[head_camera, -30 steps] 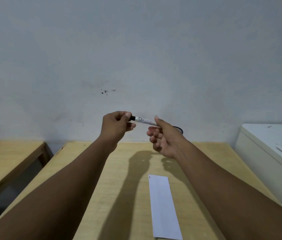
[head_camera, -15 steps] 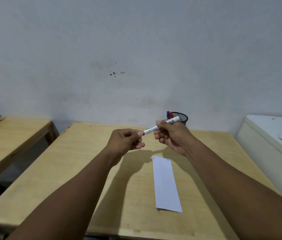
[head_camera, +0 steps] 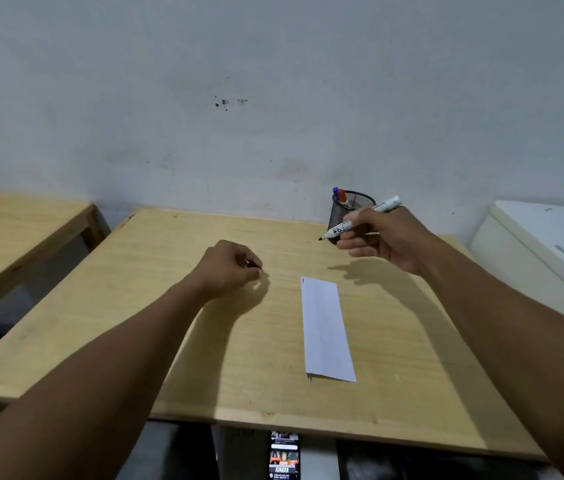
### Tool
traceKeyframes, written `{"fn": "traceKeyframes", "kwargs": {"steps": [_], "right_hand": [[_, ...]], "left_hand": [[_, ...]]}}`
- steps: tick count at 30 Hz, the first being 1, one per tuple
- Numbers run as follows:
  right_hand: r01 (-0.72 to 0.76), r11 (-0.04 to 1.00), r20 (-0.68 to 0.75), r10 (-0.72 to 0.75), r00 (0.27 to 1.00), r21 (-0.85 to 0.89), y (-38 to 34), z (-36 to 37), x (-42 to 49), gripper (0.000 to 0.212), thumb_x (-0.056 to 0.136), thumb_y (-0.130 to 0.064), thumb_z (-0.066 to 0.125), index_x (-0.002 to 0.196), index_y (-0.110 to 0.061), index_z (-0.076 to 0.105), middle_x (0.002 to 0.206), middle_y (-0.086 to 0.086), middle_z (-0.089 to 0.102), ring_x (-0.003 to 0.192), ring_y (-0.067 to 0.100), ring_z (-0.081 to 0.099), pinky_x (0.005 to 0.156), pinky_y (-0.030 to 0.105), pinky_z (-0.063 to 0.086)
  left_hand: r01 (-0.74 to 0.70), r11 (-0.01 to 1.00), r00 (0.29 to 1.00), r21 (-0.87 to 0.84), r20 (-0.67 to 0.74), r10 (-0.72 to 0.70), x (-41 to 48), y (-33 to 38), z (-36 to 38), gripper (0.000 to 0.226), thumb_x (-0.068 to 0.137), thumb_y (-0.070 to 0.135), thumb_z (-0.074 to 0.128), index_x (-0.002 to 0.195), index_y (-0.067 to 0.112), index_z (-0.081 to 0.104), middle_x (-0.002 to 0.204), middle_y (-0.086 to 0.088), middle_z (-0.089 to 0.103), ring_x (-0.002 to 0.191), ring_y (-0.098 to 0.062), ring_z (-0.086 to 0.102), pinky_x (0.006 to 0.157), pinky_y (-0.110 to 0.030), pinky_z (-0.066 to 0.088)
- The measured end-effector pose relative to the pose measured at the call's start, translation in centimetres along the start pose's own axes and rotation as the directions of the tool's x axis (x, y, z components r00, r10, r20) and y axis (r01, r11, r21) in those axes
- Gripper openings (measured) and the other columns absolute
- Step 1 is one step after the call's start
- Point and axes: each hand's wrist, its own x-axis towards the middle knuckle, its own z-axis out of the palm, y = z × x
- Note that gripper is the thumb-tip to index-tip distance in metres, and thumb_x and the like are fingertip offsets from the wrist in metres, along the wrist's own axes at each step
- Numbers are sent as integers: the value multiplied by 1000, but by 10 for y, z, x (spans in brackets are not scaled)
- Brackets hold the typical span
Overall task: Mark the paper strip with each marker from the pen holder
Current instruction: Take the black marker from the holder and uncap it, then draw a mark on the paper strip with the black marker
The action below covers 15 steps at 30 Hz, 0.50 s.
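My right hand (head_camera: 382,239) pinches the marker (head_camera: 360,220), uncapped, black tip pointing toward lower left of frame, back end up and right past my knuckles. It hangs in the air at right of centre, just in front of the holder (head_camera: 349,211), clear of the table (head_camera: 169,323).

The strip (head_camera: 325,329) lies flat at centre frame, below and slightly left of that hand. Its long axis runs away from me, tilted a little, near end toward the lower right. 1 small red mark sits at its far left corner; no black mark visible.

My left hand (head_camera: 228,268) is curled closed, resting at centre left on the table, something small and dark pinched in the fingertips, likely the cap. It is apart from the strip.

Judgement: right hand is nearer the strip's far end; the move is down and toward me, tip lowered beside the red mark.

2 more markers (head_camera: 338,195), blue and red caps, stand in the holder.
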Motion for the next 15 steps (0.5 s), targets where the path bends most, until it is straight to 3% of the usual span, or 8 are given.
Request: {"fn": "traceKeyframes", "kwargs": {"steps": [3, 6, 11, 13, 15], "right_hand": [[41, 999, -39, -41, 998, -4, 12, 16, 1, 13, 84, -9, 75, 78, -13, 65, 66, 11, 70, 52, 20, 66, 49, 27, 53], [32, 999, -78, -34, 996, -30, 26, 25, 2, 15, 84, -9, 73, 79, -13, 60, 62, 8, 65, 46, 17, 56, 45, 26, 44], [-6, 1000, -60, 6, 998, -11, 44, 32, 1, 3, 87, -12, 65, 85, -9, 65, 63, 7, 70, 50, 20, 65, 45, 26, 47], [-4, 1000, -61, 3, 998, -7, 48, 36, 2, 4, 87, -12, 65, 84, -9, 65, 62, 7, 70, 51, 20, 65, 45, 26, 48], [5, 1000, -67, -6, 998, -14, 51, 39, 3, 4, 87, -11, 65, 84, -9, 65, 62, 7, 70, 51, 20, 65, 45, 26, 48]], "left_hand": [[-54, 990, 994, 131, 103, 40, -3, 12, 23, 11, 78, 17, 72, 82, 23, 80, 61, 16, 67, 63, 4, 63, 56, -4, 42], [-49, 980, 988, 194, 153, 19, -6, 14, 36, 16, 76, 21, 63, 83, 25, 77, 71, 11, 72, 74, -6, 69, 67, -20, 54], [-80, 955, 981, 286, 190, 25, -2, 15, 39, 21, 75, 38, 62, 94, 32, 67, 79, 14, 69, 84, -13, 68, 79, -33, 57], [-39, 961, 978, 275, 206, -20, 1, 16, 41, 37, 75, 55, 63, 106, 34, 63, 88, 10, 70, 90, -17, 66, 85, -38, 56], [-8, 958, 971, 288, 230, -61, 4, 19, 42, 69, 69, 78, 58, 120, 32, 58, 96, 7, 69, 95, -19, 65, 88, -41, 55]]}}
